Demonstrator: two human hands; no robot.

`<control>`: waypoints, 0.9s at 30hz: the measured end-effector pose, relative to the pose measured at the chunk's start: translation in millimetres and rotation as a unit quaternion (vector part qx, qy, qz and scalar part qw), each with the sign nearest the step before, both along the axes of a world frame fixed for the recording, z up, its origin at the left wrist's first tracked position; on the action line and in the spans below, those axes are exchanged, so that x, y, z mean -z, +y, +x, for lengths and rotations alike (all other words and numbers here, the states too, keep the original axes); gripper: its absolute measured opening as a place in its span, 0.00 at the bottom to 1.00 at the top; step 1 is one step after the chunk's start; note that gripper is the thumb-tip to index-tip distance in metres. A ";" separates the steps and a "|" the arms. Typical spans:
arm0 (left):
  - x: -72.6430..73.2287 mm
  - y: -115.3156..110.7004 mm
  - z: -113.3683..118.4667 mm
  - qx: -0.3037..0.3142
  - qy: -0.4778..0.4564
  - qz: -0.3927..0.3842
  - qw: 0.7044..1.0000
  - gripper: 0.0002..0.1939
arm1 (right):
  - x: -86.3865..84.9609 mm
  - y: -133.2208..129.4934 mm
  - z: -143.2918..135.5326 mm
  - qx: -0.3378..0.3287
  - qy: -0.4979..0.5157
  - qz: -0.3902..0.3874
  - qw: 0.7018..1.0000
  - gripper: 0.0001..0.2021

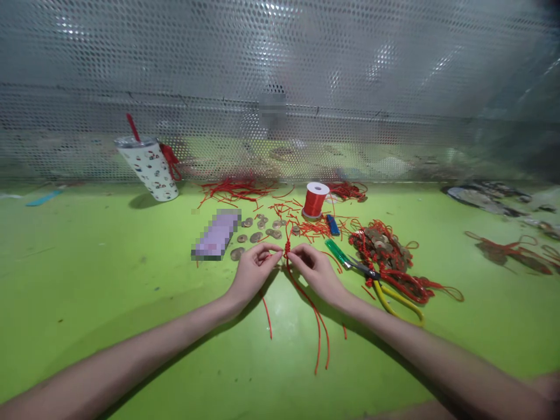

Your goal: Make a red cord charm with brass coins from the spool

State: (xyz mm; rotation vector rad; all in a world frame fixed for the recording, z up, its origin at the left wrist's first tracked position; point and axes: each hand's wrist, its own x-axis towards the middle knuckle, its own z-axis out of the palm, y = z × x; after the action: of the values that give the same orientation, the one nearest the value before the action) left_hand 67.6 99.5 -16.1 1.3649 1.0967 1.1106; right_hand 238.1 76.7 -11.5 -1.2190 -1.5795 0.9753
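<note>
Between my two hands is a knotted red cord (287, 247), with a loop at its top and loose ends trailing down over the green table. My left hand (258, 262) pinches at the knot's left side, thumb and forefinger together. From the right, my right hand (315, 265) pinches the same knotted cord, its fingertips closed. Several round coins (256, 237) with holes lie just beyond my left hand. Past my right hand are a green lighter (337, 254) and scissors (380, 280) with one yellow and one red handle.
A red thread spool (315, 201) stands behind cord scraps, beside a blue lighter (333, 225). Strung coins (380, 245) are heaped on the right. A blurred purple object (217, 234) and a white tumbler (151, 169) are on the left. A perforated metal screen (210, 116) bounds the back.
</note>
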 end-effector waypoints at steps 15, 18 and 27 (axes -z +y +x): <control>-5.4 -7.6 -2.2 -0.074 0.200 0.197 0.957 0.09 | 3.8 3.9 4.1 0.051 0.020 -0.005 0.998 0.14; -6.3 -13.2 -0.5 -0.031 0.189 0.221 0.956 0.16 | 0.9 2.2 2.9 0.045 0.005 0.008 0.999 0.14; 6.7 -5.4 3.1 0.083 0.057 0.029 0.994 0.12 | -0.7 -0.5 2.6 -0.001 0.017 0.010 1.000 0.12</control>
State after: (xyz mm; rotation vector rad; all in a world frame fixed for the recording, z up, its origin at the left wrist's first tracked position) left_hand 70.7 94.1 -22.9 1.5527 1.0185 0.9595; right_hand 240.7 76.2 -10.7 -1.1812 -1.5611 0.9738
